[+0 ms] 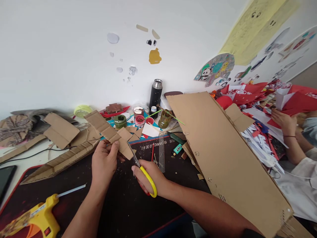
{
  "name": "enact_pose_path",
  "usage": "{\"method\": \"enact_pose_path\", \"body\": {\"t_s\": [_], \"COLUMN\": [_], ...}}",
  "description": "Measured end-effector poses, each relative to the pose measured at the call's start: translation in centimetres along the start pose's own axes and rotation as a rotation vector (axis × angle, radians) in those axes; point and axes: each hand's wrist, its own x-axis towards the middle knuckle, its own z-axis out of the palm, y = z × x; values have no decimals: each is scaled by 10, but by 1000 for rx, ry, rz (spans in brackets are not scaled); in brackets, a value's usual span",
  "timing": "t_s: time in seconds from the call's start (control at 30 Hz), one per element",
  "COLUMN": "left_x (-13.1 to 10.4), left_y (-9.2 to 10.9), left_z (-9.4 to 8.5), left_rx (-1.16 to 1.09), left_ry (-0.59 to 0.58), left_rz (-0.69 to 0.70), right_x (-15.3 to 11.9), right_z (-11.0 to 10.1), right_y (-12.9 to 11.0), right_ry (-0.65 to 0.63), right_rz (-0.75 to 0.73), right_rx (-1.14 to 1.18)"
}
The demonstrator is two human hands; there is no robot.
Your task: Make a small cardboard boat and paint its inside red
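A creased strip of brown cardboard [105, 129] slants across the middle of the view. My left hand [105, 160] grips it near its lower end, thumb on top and fingers underneath. My right hand [152, 177] is closed around the handles of scissors [150, 181], one handle yellow and one red. The scissor blades lie at the strip's lower right end, with one blade showing over the cardboard. Below both hands is a dark mat [123, 211].
A yellow glue gun [41, 218] lies at lower left beside a folded cardboard piece [61, 162]. Paint jars [120, 121] and a black thermos [156, 94] stand behind. A large cardboard panel [223, 158] leans at right. Beyond it, another person's hand [284, 122] touches red paper.
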Motion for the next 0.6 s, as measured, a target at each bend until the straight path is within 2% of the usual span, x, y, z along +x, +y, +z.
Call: {"method": "enact_pose_path", "body": {"t_s": [0.4,0.6], "left_x": [0,0], "left_y": [0,0], "left_z": [1,1], "left_rx": [-6,4], "left_ry": [0,6], "left_rz": [-2,-3], "right_x": [0,-1], "right_z": [2,-1], "right_y": [-1,-6], "right_ry": [17,-33], "right_rz": [17,10], "right_rx": [-12,38]}}
